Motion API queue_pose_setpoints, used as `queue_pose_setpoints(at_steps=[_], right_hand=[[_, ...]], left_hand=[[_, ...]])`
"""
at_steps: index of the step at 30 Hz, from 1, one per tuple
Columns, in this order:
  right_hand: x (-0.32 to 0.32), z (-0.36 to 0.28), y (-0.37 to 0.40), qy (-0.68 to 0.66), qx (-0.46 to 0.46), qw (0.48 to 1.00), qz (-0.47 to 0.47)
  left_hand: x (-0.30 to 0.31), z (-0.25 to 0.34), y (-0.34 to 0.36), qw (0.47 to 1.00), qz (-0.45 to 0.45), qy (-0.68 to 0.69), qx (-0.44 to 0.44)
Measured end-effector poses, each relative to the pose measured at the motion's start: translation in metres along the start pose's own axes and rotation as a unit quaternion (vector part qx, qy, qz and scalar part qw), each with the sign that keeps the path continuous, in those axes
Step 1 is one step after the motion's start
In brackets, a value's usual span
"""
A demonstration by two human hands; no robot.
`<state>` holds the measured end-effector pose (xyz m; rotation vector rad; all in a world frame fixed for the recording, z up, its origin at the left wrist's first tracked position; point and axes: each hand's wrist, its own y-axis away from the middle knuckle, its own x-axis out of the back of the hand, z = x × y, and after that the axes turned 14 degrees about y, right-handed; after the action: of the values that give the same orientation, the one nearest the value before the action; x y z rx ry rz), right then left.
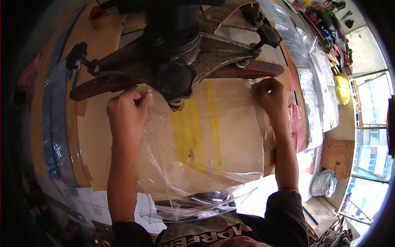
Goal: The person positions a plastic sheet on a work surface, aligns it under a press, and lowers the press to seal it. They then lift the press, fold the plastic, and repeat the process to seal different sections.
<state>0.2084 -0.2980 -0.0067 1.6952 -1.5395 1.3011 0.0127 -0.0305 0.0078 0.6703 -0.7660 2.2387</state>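
A clear plastic sheet stretches between my hands over a brown board, its near part hanging in folds by my body. My left hand pinches its far left corner. At the far right corner, my right hand has its fingers closed on the same sheet. Just beyond both hands is a dark metal press head with black knobs and a red bar. The sheet's far edge lies close to this bar; whether it goes beneath is hidden. Yellow tape strips show through the plastic.
Stacked clear plastic lies along the right side, and bluish plastic along the left. A red container stands at the far left. A yellow bag and windows are farther right.
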Motion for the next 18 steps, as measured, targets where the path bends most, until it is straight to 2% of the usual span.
queue_pose_setpoints(at_steps=[5,7,11,16,18], right_hand=[[0.002,0.005,-0.003,-0.004,0.001,1.000,-0.023],[0.008,0.008,-0.002,-0.045,-0.021,0.994,-0.094],[0.021,0.000,0.008,-0.042,-0.039,0.993,-0.108],[0.018,0.009,0.011,-0.176,-0.083,0.971,-0.140],[0.017,0.010,0.011,-0.178,-0.086,0.970,-0.141]], left_hand=[[0.000,-0.002,0.001,1.000,-0.005,0.007,0.000],[0.001,-0.001,0.001,1.000,-0.007,0.012,-0.002],[0.001,-0.001,0.004,0.999,-0.010,0.033,-0.005],[-0.001,-0.001,0.006,0.999,-0.011,0.044,-0.002],[-0.002,-0.003,0.006,0.999,-0.008,0.049,0.005]])
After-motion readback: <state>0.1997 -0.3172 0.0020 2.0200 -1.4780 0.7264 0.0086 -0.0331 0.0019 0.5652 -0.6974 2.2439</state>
